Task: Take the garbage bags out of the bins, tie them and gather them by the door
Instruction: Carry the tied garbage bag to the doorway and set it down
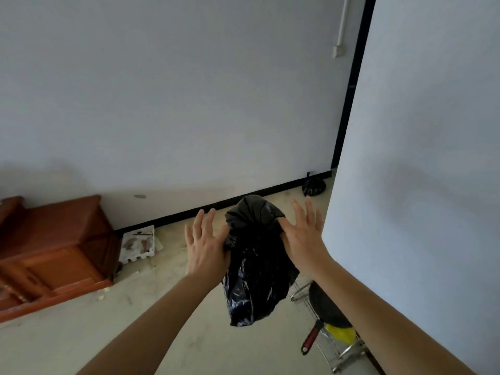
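Your left hand (205, 247) and right hand (303, 234) each have a wide-open grip, fingers spread straight. Their thumb sides press the crinkled black plastic garbage bag (257, 280), which hangs between them above the pale floor (167, 334). Farther off, a second small black bag (313, 186) sits against the black skirting (216, 205).

There are two black garbage bags: one garbage bag (257, 266) up between the hands and one second bag (313, 186) on the floor by the far wall. Two hands show, one left hand (205, 244) and one right hand (303, 234). There is one wooden cabinet (54, 253), one white tray (138, 244), one wire rack (332, 353), one dark pan (324, 307) and one yellow thing (342, 332), perhaps plastic, too blurred to name.
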A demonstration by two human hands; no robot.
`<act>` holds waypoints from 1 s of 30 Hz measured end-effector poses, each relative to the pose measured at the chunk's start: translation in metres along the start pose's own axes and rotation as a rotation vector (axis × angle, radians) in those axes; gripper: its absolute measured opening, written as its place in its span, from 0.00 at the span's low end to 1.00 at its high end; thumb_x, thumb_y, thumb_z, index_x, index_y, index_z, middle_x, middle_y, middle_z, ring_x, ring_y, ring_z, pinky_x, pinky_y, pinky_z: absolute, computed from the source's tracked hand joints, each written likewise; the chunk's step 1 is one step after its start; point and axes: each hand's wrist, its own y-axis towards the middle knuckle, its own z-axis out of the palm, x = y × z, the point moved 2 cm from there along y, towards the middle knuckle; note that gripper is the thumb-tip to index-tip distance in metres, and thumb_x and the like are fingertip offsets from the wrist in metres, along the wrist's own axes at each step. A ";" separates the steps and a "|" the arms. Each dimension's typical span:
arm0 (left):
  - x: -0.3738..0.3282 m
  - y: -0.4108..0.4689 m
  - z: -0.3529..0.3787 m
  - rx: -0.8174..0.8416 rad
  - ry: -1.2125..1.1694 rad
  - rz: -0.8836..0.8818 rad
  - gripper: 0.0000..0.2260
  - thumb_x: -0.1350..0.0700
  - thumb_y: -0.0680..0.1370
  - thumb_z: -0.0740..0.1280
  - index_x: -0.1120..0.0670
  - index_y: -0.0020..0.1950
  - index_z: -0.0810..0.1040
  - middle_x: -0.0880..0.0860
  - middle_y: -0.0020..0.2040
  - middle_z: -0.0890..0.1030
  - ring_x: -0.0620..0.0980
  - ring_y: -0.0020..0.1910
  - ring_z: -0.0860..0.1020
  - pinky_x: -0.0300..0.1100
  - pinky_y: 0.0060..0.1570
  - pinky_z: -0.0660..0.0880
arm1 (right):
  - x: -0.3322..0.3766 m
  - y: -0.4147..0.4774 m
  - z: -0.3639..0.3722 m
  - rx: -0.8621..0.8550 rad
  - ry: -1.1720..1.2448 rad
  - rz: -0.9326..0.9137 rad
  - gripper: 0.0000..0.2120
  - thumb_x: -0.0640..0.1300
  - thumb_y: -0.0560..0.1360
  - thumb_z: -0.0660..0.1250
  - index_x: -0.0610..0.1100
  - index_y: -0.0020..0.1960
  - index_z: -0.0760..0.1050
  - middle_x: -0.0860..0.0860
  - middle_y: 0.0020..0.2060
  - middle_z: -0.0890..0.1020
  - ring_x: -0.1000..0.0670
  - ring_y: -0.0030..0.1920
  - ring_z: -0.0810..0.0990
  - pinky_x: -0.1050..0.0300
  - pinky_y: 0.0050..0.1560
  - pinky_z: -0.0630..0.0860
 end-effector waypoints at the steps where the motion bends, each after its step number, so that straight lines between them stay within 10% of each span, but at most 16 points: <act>1: 0.010 0.023 0.004 -0.013 -0.002 -0.005 0.21 0.61 0.71 0.74 0.54 0.63 0.78 0.66 0.75 0.66 0.71 0.76 0.58 0.73 0.70 0.56 | -0.002 0.025 0.007 0.001 -0.001 -0.014 0.17 0.39 0.77 0.66 0.47 0.65 0.75 0.36 0.76 0.58 0.28 0.77 0.46 0.26 0.73 0.50; 16: 0.166 0.387 0.190 0.108 -0.086 0.206 0.17 0.55 0.76 0.69 0.53 0.65 0.76 0.63 0.76 0.66 0.67 0.77 0.57 0.68 0.72 0.58 | -0.103 0.356 0.184 0.179 0.095 0.092 0.17 0.47 0.83 0.56 0.49 0.71 0.69 0.44 0.79 0.53 0.38 0.79 0.39 0.40 0.77 0.43; 30: 0.119 0.730 0.421 0.225 -0.117 0.390 0.17 0.51 0.79 0.67 0.55 0.66 0.77 0.59 0.76 0.67 0.62 0.78 0.58 0.63 0.74 0.57 | -0.338 0.590 0.307 0.128 0.047 0.373 0.17 0.48 0.84 0.57 0.47 0.70 0.71 0.45 0.78 0.57 0.39 0.79 0.41 0.42 0.78 0.45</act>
